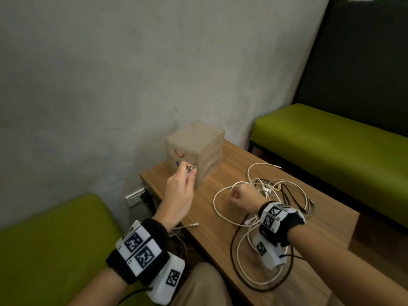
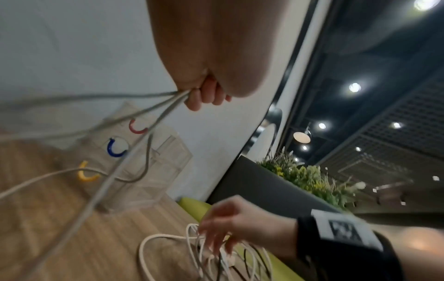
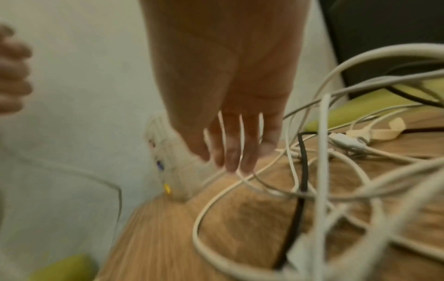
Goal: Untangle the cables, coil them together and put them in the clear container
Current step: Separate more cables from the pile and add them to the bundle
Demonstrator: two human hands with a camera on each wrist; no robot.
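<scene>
Cables [image 1: 260, 195] tangled mid-table, L hand [image 1: 178, 195] fingers pinching strands by clear container [image 1: 196, 151], R hand [image 1: 240, 196] fingers prob. spread.

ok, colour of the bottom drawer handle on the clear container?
Yellow handle, under blue and red ones; clearest in the left wrist view.

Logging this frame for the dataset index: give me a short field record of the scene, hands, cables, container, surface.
left hand: raised in front of the container, grips grey cable strands
right hand: fingers reach down into the cable tangle; grip unclear from blur
cable tangle: white and dark cables, still knotted, loose on the table
clear container: stacked drawers with red, blue and yellow handles, shut, no cables inside
table: wood, against the wall
benches: green, on both sides
</scene>
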